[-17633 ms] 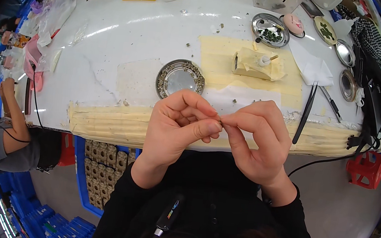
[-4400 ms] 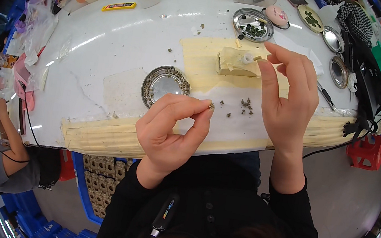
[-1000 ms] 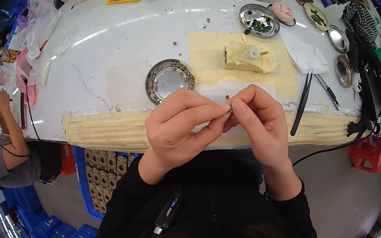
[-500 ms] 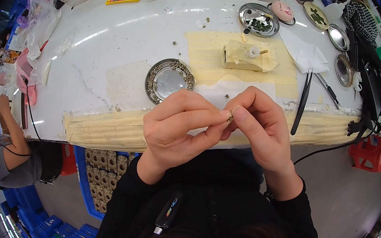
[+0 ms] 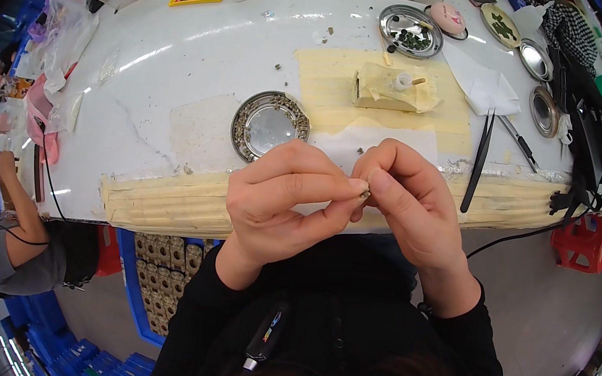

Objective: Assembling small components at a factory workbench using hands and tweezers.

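A tiny greenish-brown piece (image 5: 365, 193) is pinched between my two hands, above the table's near edge; its exact kind is too small to make out. My left hand (image 5: 287, 205) grips it with thumb and index fingertips. From the other side, the thumb and curled fingers of my right hand (image 5: 412, 206) close on the same piece. Just beyond my left hand stands a round metal dish (image 5: 271, 129) with many small tan-green bits around its inside. Past my right hand, a small tape-covered block (image 5: 385, 100) carries a little white cup (image 5: 403, 82) and a short stick.
Black tweezers (image 5: 478, 166) and a thin pen-like tool (image 5: 521, 145) lie to the right near a white cloth (image 5: 488, 91). Farther back is a metal dish (image 5: 411, 32) of dark green pieces. A blue tray (image 5: 129, 283) of metal parts sits below the table. Another person (image 5: 15, 249) sits at left.
Both hands stay almost in place, with only a slight shift of the fingertips around the small piece. The other things look the same.
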`<state>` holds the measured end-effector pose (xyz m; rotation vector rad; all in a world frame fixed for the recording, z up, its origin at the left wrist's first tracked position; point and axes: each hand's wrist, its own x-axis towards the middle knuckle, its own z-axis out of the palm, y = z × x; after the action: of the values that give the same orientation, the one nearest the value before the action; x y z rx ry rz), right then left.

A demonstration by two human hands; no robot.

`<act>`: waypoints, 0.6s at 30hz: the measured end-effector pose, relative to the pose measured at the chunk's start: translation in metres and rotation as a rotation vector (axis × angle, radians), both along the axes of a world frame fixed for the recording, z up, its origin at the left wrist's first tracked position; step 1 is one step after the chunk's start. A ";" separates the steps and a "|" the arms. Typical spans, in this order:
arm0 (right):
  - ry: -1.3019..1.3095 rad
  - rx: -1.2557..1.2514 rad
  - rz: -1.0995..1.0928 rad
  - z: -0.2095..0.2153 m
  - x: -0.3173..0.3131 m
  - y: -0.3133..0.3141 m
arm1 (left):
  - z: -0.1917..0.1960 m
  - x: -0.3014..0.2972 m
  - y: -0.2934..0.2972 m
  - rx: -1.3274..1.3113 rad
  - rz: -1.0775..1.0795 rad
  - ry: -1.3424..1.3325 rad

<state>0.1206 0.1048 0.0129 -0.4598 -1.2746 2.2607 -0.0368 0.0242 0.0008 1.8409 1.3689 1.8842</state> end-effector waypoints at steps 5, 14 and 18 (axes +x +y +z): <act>-0.121 0.728 -0.391 -0.004 -0.008 -0.008 | -0.004 0.006 0.000 0.031 0.157 0.123; -0.033 0.181 -0.220 -0.001 -0.007 -0.007 | -0.004 0.006 0.001 0.035 0.186 0.145; 0.026 0.058 -0.098 0.000 -0.005 -0.001 | -0.002 0.005 0.003 0.049 0.181 0.122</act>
<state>0.1159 0.1042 0.0124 -0.4602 -1.2725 2.1364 -0.0316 0.0269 -0.0013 1.9441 1.5921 1.9335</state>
